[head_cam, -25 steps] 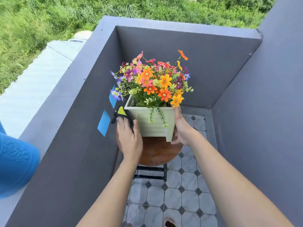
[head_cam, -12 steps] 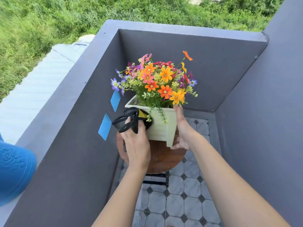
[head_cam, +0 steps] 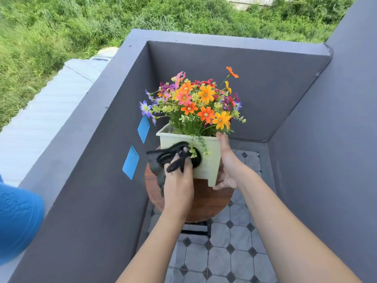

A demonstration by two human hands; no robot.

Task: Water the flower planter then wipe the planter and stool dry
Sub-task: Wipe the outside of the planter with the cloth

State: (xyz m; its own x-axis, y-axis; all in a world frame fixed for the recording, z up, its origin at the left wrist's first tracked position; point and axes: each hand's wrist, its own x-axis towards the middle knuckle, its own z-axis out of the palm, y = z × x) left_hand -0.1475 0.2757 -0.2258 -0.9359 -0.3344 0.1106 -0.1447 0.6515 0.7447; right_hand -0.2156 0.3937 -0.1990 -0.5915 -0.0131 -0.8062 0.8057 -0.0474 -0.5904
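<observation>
Dark cloth pressed to the planter's front face

The left hand [head_cam: 178, 180] clutches a bunched black cloth [head_cam: 173, 158] against the pale green planter [head_cam: 210, 160], which stands on the round wooden stool [head_cam: 204, 203] at the frame's centre. The right hand [head_cam: 228, 166], at 3 o'clock of the planter, grips its right corner, thumb up by the rim. Bright flowers [head_cam: 195, 103] fill it at 12 o'clock.

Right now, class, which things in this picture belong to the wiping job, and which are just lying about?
In the job:
left hand
dark cloth
planter
right hand
stool

Lying about:
blue container on the ledge
two blue patches on the wall
</observation>
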